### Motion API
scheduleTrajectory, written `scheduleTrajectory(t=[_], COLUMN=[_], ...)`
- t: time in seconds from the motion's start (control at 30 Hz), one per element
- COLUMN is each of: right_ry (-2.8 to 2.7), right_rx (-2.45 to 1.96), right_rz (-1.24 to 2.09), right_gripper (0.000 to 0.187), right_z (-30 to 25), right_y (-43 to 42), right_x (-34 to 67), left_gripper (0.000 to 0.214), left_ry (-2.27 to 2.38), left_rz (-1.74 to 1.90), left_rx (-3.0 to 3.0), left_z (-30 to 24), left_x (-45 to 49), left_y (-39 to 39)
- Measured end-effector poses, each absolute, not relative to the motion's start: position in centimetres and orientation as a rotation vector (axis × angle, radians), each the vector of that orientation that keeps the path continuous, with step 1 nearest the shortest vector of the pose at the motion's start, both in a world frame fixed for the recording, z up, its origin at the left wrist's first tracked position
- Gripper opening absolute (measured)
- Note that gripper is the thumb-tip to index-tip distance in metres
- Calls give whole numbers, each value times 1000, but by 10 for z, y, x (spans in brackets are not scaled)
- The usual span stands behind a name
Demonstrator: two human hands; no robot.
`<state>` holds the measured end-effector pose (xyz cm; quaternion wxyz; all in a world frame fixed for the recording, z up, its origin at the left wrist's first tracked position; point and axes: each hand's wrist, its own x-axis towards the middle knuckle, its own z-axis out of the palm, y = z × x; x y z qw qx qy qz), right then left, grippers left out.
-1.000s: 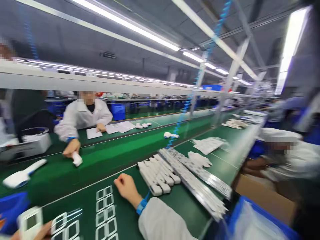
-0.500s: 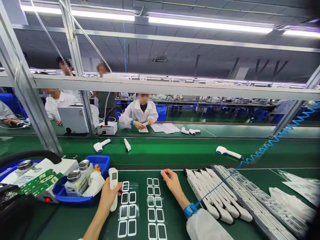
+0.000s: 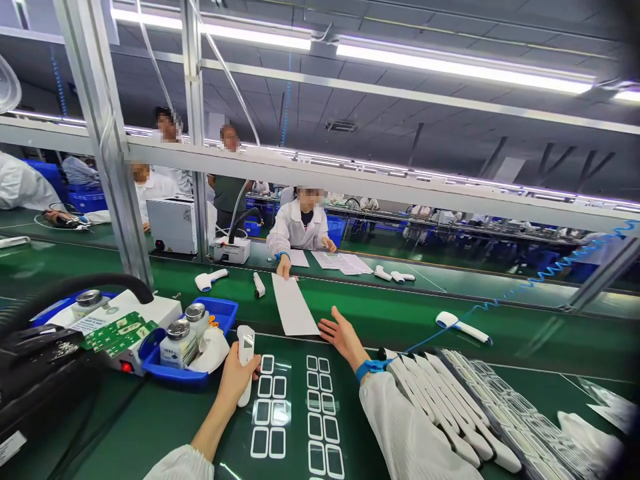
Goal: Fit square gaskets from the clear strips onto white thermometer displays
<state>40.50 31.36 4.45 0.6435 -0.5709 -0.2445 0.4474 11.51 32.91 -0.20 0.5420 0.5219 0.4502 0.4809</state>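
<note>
My left hand point(image 3: 235, 379) is closed around a white handheld thermometer point(image 3: 246, 341) with a small display, held upright beside the blue tray. Palm up and fingers spread, my right hand point(image 3: 345, 339) reaches over the far edge of my bench. Its fingertips are at the near corner of a white sheet point(image 3: 294, 305); whether they touch it I cannot tell. A co-worker's hand point(image 3: 284, 267) grips the far end of that sheet across the green belt. Between my forearms, white rectangular frames point(image 3: 270, 441) lie in columns on clear film.
The blue tray point(image 3: 175, 379) holds metal-capped bottles, left of my left hand. Several white device housings point(image 3: 435, 400) lie in a row on the right, beside strips of frames point(image 3: 505, 393). A blue coiled cord point(image 3: 545, 270) runs to my right wristband. Thermometers point(image 3: 463, 328) rest on the belt.
The co-worker has stretched an arm out over the belt with a white sheet. My right hand has opened and turned palm up towards it. The view has swung left and tilted.
</note>
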Motion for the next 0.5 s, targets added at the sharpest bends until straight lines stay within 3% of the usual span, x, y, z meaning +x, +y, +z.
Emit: scheduleTrajectory(t=[0.13, 0.33, 0.5], right_ry=[-682, -891, -921], right_rx=[-1372, -1412, -1435], right_rz=[999, 849, 708], right_gripper=[59, 67, 68], right_z=[49, 64, 57], right_y=[316, 286, 209], right_x=[390, 389, 393], left_gripper=[32, 29, 31], left_ry=[1064, 1070, 1078], left_rz=[1165, 1169, 1150], left_rx=[1234, 1235, 1257], left_z=[-1, 1, 0], left_x=[116, 116, 113], left_y=[328, 327, 328])
